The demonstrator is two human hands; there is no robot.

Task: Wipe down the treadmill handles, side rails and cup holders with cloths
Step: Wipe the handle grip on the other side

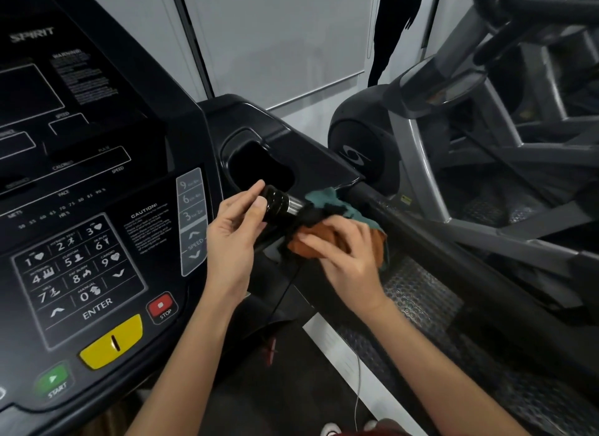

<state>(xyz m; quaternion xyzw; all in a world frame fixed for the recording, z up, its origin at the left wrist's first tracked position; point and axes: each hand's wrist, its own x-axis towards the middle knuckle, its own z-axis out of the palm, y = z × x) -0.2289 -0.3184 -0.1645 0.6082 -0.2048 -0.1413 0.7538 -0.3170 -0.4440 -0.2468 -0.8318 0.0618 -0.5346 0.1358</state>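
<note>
We see the left hand (231, 237) pinching the ribbed black end of the treadmill handle (275, 203) between its thumb and curled fingers, just short of a chrome ring. Right beside it, the right hand (343, 257) is bent over an orange cloth (308, 244) and presses it onto the handle, though motion blur hides its exact grip. A teal cloth (330, 199) is bunched under and beyond that hand. The cup holder (259, 166) opens just above the left hand, and the side rail (437, 237) runs off to the right of the right hand. Left of the left hand stands the console (97, 176), where we read "SPIRIT", "WARNING!", "CAUTION!", "CALORIES", "PACE", "METS", "SPEED" and "ENTER". It also has a keypad numbered 0 to 9 and a strip of speed keys marked 9, 6 and 3. Below the left hand sit a red STOP button (162, 306), a yellow pad (111, 341) and a green START button (53, 379).
</note>
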